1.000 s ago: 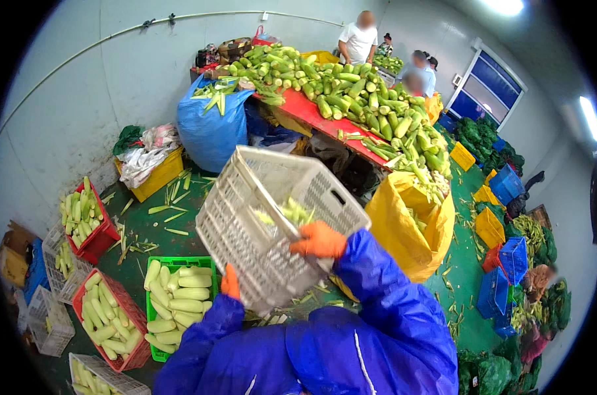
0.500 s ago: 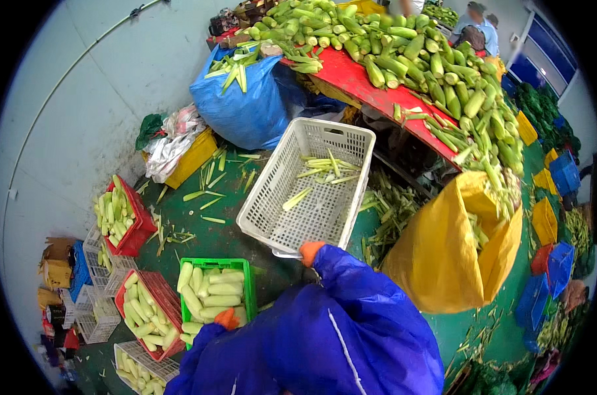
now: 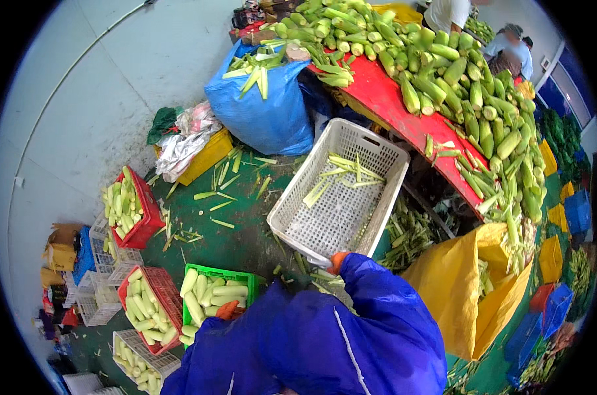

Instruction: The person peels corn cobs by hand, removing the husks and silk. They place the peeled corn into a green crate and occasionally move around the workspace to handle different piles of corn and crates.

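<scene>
My right hand, in an orange glove, is closed on the near rim of a white perforated plastic crate. A few strips of green husk lie inside that crate. To the left, my left hand, also in an orange glove, is at the near right part of a green crate, over or against its pale husked corn cobs. My blue sleeve hides part of it, and its fingers do not show clearly.
A red-topped table heaped with unhusked corn curves along the far right. Around me are a yellow sack, a stuffed blue bag, and red crates of cobs. Loose husks litter the green floor.
The white crate has shifted right over the floor with my right hand on its rim. The whole view has turned a little. My left hand stays by the green crate.
</scene>
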Tool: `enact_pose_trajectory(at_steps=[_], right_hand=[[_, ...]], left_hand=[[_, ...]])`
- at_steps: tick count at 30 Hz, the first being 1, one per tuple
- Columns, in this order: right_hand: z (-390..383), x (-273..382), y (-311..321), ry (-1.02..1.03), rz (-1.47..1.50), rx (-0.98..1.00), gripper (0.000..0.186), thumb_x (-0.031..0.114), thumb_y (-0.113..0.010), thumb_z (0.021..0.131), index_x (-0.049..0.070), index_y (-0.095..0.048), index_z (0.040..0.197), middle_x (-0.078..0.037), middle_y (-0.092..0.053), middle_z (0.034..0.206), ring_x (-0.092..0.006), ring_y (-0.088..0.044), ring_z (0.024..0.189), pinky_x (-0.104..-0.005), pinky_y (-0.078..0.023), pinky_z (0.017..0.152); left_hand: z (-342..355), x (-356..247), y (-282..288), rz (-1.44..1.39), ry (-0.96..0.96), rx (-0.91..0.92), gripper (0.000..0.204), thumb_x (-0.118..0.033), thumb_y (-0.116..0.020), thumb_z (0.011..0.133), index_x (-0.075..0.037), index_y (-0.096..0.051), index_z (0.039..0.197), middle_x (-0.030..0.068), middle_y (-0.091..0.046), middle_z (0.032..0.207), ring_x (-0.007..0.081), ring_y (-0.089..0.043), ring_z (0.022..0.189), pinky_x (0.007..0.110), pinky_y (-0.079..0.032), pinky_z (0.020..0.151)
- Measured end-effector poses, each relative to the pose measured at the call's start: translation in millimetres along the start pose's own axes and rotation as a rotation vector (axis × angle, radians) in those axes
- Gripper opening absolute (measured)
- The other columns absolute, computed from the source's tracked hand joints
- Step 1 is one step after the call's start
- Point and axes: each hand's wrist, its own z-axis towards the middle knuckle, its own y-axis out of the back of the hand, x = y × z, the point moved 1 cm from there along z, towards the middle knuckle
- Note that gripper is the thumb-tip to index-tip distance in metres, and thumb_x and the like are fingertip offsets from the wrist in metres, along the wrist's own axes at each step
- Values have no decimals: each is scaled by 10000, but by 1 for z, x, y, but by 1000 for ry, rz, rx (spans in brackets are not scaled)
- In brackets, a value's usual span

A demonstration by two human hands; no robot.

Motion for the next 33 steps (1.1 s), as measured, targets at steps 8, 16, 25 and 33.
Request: enact_pose_trajectory(at_steps=[8, 16, 25, 33], right_hand=[[10, 33, 56, -181, 757, -391, 453, 451, -534, 913, 47, -684, 1053, -149, -701, 877, -225, -623, 605, -338, -497, 577], [103, 160, 133, 17, 2009, -155, 436, 315, -493, 923, 4, -606, 1207, -109, -696, 1010, -93, -532, 528, -238, -437, 496], [200, 240, 224, -60, 1743, -322, 552, 460, -451, 962, 9, -567, 1259, -76, -704, 1020, -97, -501, 528, -228, -423, 519], [217, 233, 335, -207, 1649, -691, 686, 571, -503, 894, -5, -547, 1264, -105, -690, 994, -118, -486, 467, -254, -406, 459]], left_hand=[[111, -4, 68, 327, -236, -117, 466, -424, -598, 891, -49, -565, 1167, 161, -654, 1067, 270, -647, 841, 419, -502, 704], [303, -48, 161, 1178, -412, 97, 434, -425, -579, 904, -63, -575, 1144, 129, -668, 1011, 249, -640, 787, 416, -487, 641], [484, -231, 275, 203, 56, 93, 438, -409, -531, 920, 2, -609, 1052, 115, -663, 870, 194, -604, 708, 344, -489, 640], [481, -361, 255, -109, -66, 169, 523, -489, -525, 921, -31, -547, 1172, 114, -667, 1018, 215, -624, 831, 371, -479, 696]])
